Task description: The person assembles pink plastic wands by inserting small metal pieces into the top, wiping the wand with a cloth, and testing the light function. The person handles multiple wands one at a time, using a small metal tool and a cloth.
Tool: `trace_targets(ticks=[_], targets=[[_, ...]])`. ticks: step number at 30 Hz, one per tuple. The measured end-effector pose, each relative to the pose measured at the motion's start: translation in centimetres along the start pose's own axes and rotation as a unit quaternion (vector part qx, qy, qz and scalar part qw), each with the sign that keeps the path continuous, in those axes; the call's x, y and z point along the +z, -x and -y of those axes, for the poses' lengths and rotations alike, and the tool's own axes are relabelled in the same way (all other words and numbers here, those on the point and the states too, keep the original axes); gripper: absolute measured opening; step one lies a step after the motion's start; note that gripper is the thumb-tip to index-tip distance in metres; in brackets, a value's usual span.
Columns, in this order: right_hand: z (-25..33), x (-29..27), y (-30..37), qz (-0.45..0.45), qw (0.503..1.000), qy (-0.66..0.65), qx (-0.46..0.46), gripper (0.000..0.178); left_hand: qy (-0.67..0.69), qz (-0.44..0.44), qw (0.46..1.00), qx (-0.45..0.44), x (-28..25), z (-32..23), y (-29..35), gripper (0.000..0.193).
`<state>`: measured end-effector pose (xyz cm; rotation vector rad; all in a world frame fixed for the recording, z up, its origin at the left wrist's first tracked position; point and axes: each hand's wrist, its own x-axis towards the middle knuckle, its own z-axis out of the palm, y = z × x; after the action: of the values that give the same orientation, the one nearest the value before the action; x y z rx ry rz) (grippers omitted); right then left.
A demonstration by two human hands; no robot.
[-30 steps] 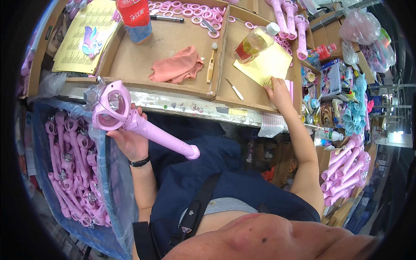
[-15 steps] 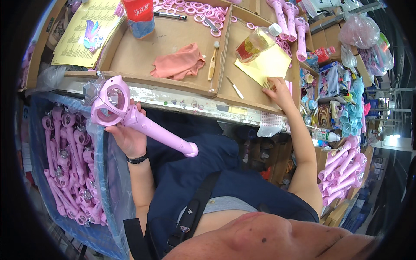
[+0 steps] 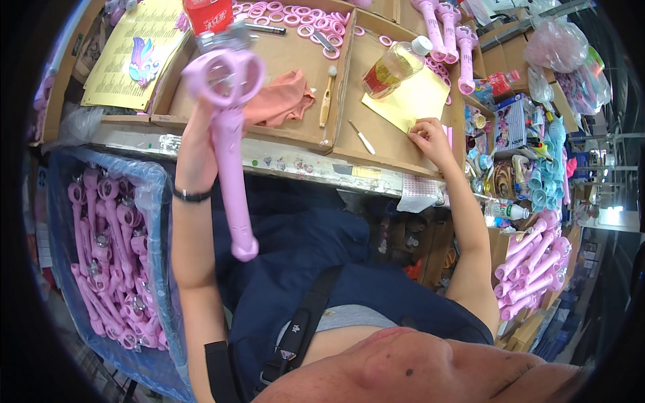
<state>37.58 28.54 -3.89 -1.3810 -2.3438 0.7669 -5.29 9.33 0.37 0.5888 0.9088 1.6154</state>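
Observation:
My left hand (image 3: 199, 138) grips a long pink plastic wand (image 3: 230, 154) by its upper shaft. The wand stands nearly upright, its ring-shaped head up over the cardboard tray (image 3: 282, 131) and its handle end hanging down over my lap. A black band sits on that wrist. My right hand (image 3: 430, 138) rests on the bench at the corner of a yellow sheet (image 3: 411, 101), fingers curled at its edge; whether it pinches anything is too small to tell. A plastic bottle of yellowish liquid (image 3: 393, 67) lies just beyond the sheet.
A blue-lined bin (image 3: 158, 201) at my left holds several pink wands. More wands are stacked at the right (image 3: 531, 269) and at the tray's far edge (image 3: 443, 27). On the tray lie an orange cloth (image 3: 282, 97), a small brush (image 3: 326, 94), pink rings (image 3: 295, 15) and a red can (image 3: 208, 13).
My left hand has lifted the wand up and forward from beside the bin and swung it from slanted to nearly upright. The right hand stays at the yellow sheet.

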Motion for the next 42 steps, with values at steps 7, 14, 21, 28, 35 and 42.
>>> trace_targets(ticks=[7, 14, 21, 28, 35, 42], targets=[[0.1, 0.6, 0.2, -0.021, 0.996, 0.074, -0.04, 0.013, -0.091, -0.039, 0.992, -0.075, 3.2, 1.4, -5.4, 0.077], [-2.1, 1.0, -0.7, -0.116, 0.992, 0.036, 0.027, 0.017, -0.169, -0.057, 0.983, -0.035, 3.6, 2.7, -6.3, 0.081], [-1.8, -1.1, -0.5, -0.216, 0.826, -0.476, 0.211, 0.027, -0.2, -0.118, 0.972, 0.017, 3.5, 3.4, -6.3, 0.082], [8.7, 0.7, 2.5, -0.411, 0.881, -0.225, -0.061, 0.009, -0.152, 0.123, 0.978, 0.077, 9.0, 1.4, 1.5, 0.044], [22.7, 8.0, 2.7, -0.331, 0.871, -0.142, -0.334, 0.02, 0.073, 0.181, 0.979, -0.054, 10.9, 0.8, 4.8, 0.062], [25.2, 6.7, 2.5, -0.172, 0.904, -0.19, -0.341, 0.021, 0.018, 0.107, 0.994, -0.009, 7.7, 0.2, 6.2, 0.061]])
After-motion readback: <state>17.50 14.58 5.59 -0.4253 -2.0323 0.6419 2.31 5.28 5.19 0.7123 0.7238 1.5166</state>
